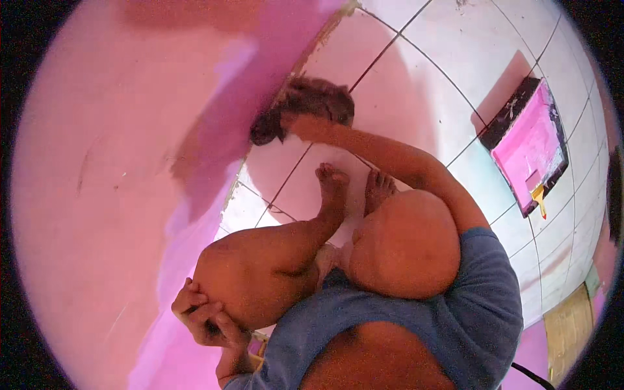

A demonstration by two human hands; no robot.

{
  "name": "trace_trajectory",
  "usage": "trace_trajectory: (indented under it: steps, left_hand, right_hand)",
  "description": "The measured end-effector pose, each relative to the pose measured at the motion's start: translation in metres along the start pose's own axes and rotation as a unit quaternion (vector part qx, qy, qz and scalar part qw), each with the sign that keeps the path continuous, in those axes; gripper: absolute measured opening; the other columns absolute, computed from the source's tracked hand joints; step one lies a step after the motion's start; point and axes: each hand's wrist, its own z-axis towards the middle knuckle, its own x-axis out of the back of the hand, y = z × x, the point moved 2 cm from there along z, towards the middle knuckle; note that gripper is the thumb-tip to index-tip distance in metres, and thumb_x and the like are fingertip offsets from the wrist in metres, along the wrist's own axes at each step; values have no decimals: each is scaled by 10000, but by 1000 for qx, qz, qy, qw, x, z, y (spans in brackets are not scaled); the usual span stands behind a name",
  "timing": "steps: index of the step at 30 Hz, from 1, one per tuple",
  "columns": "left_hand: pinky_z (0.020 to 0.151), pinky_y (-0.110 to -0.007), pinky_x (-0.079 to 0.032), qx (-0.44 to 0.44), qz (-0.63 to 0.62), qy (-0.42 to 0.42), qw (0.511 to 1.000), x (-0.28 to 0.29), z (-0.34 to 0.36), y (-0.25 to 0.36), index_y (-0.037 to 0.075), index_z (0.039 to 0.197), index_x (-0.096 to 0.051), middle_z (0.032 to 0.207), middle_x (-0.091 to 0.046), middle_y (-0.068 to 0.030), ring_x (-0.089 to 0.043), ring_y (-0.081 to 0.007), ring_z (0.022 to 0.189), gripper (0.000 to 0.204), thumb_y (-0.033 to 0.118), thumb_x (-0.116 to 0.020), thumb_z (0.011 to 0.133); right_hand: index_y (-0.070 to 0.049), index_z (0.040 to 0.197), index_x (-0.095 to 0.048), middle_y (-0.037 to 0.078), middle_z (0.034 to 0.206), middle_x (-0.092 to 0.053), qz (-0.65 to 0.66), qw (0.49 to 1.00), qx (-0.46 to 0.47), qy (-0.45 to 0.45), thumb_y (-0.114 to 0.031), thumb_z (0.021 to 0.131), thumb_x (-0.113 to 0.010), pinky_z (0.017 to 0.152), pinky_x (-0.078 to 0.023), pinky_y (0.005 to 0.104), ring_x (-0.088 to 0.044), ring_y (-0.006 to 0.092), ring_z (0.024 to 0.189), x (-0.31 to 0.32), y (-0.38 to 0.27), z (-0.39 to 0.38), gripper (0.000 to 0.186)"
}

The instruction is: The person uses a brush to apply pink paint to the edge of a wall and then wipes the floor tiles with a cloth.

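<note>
My right hand [299, 127] reaches forward over the tiled floor and grips a dark, bunched cloth [318, 101]. The cloth lies where the floor tiles meet the pink wall [97, 162]. Beside my bent left knee, my left hand [208, 318] is closed, its fingers curled inward. Whatever that hand may hold is hidden in the fingers and shadow. A small yellowish thing [259, 348] shows behind my left wrist, too covered to name.
To the right on the white tiles [455, 84] sits a black paint tray [564, 156] with pink paint in it. A paintbrush [538, 198] with a yellow handle rests on its near edge. My bare feet [333, 185] are close to the wall. A tan panel [569, 331] stands at the lower right.
</note>
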Motion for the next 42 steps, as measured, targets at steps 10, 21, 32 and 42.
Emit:
trace_trajectory:
  steps: [10, 21, 32, 42]
  left_hand:
    - [984, -500, -372, 39, -80, 36, 995, 8, -19, -18, 68, 810, -569, 1005, -514, -110, -495, -311, 1077, 156, 214, -578, 865]
    - [1005, -500, -353, 57, -26, 87, 994, 21, -42, -10, 58, 780, -543, 1009, -514, -110, -484, -298, 1057, 155, 189, -529, 860]
    - [908, -445, -426, 3, -14, 34, 999, 4, -9, 3, 45, 807, -578, 937, -488, -102, -508, -281, 959, 221, 251, -583, 887]
    - [903, -467, -433, 9, 0, 27, 1000, 19, -21, -5, 49, 802, -585, 901, -498, -106, -521, -286, 941, 210, 246, -592, 876]
  right_hand:
    - [13, 1051, -590, 238, 1098, -589, -127, 946, 109, 278, -154, 769, -599, 890, -454, 471, -564, 388, 1010, 22, 162, 84, 328]
    - [-73, 968, -636, 176, 931, -613, -14, 996, 59, 71, -135, 751, -583, 679, -502, 471, -609, 377, 787, 18, 39, 6, 232]
    - [-68, 925, -592, 160, 917, -608, -105, 984, 132, 58, -175, 806, -542, 591, -536, 420, -628, 311, 788, -61, 89, -7, 167]
    - [-102, 1119, -573, 136, 1159, -531, -198, 958, 185, -92, -158, 757, -605, 691, -550, 387, -592, 293, 988, -120, 72, -51, 367]
